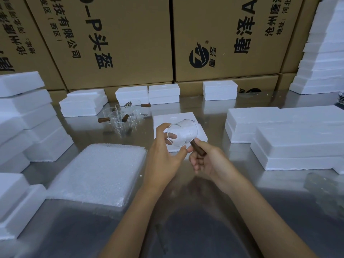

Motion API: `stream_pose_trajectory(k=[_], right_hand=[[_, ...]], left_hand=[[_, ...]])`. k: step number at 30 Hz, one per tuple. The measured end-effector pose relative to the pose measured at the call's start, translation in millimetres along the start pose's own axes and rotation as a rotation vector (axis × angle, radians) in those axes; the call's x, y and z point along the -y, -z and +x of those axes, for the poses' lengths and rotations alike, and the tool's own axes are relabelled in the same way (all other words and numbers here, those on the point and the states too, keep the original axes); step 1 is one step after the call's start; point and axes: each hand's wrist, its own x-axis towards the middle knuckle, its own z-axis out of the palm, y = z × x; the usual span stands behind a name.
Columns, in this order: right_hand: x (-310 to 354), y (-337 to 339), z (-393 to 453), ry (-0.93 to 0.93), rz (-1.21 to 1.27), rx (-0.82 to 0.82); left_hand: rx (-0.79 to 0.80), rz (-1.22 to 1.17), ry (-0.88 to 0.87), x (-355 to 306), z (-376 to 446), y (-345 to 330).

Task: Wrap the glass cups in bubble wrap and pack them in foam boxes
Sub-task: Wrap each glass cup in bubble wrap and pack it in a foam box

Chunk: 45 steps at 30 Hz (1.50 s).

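At frame centre, 1 glass cup (183, 134) is held tilted above the open foam box (199, 135). The right hand (203, 161) grips its wooden handle (196, 148); the left hand (164, 144) cradles the rim, probably for steadiness. The bubble wrap stack (100, 172) lies lower left, within reach.

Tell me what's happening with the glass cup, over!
Right hand grips the cup's wooden handle. Left hand cradles the glass cup, unwrapped, above a foam box. Bubble wrap stack waits left. Nothing in the way.
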Motion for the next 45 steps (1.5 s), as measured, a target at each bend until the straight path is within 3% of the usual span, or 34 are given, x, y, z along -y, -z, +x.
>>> stream_pose_trajectory(k=[3,7,10,13,15,23,27,32,35,38,43,45], right_hand=[[-2.1,1.9,1.6,0.05,0.025,0.009],[-5.5,4.3,4.9,0.167,-0.093,-0.166],[-6.4,6.9,6.8,0.18,-0.067,-0.257],[-5.0,9.0,7.2,0.154,-0.017,-0.286],[-5.1,10.4,7.0,0.133,-0.009,-0.291],[-4.8,8.5,5.4,0.086,0.003,-0.293],[-5.0,8.7,6.2,0.085,0.01,-0.293],[-5.4,11.0,7.1,0.08,0.037,-0.282],[-2.6,10.9,5.1,0.073,0.147,-0.193],[2.3,8.7,1.1,0.119,0.245,-0.046],[7.4,4.2,-7.3,0.183,0.191,0.232],[6.5,2.3,-9.1,0.18,0.093,0.261]], left_hand=[[0.059,0.018,0.004,-0.4,2.6,7.0],[0.021,0.337,0.067,1.9,12.5,36.3],[0.015,0.549,0.339,13.9,17.2,70.4],[0.199,0.626,0.627,27.8,20.7,100.4],[0.281,0.631,0.711,32.3,23.4,111.7],[0.304,0.744,0.709,41.5,25.1,112.6],[0.126,0.585,0.635,45.6,27.1,111.0],[-0.134,0.053,0.456,25.5,29.3,108.1],[-0.126,-0.176,0.427,12.0,27.8,99.3],[-0.055,-0.232,0.383,6.3,25.5,87.9],[0.066,-0.224,0.402,0.2,21.7,64.5],[0.102,-0.256,0.452,-2.0,20.6,60.0]])
